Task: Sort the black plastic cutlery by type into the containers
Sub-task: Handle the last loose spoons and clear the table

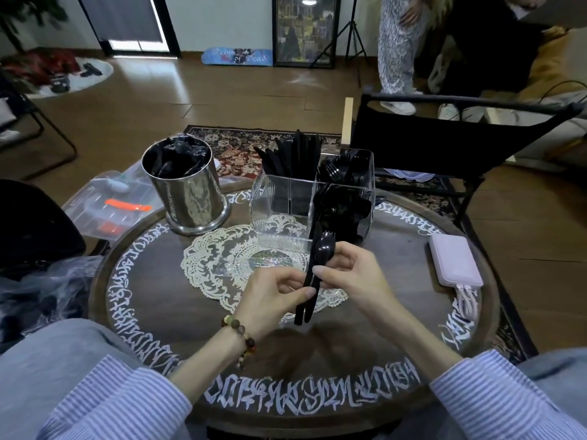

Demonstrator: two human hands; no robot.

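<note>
Above the lace doily (219,265) both my hands hold a small bundle of black plastic cutlery (313,274) upright, a spoon bowl at its top. My left hand (273,300) pinches the handles low down; my right hand (346,271) grips them just above. Behind stands a clear divided container (279,211): knives (295,157) fill its far left section, forks (346,173) the far right, spoons (343,208) the near right, and the near left section looks bare. A steel canister (187,192) at the left holds crumpled black wrappers.
A round dark table (158,306) with white lettering carries everything. A pink power bank (454,262) with cables lies at the right. Plastic bags (104,204) sit off the left edge. A black chair (444,144) stands behind, and a person stands beyond it.
</note>
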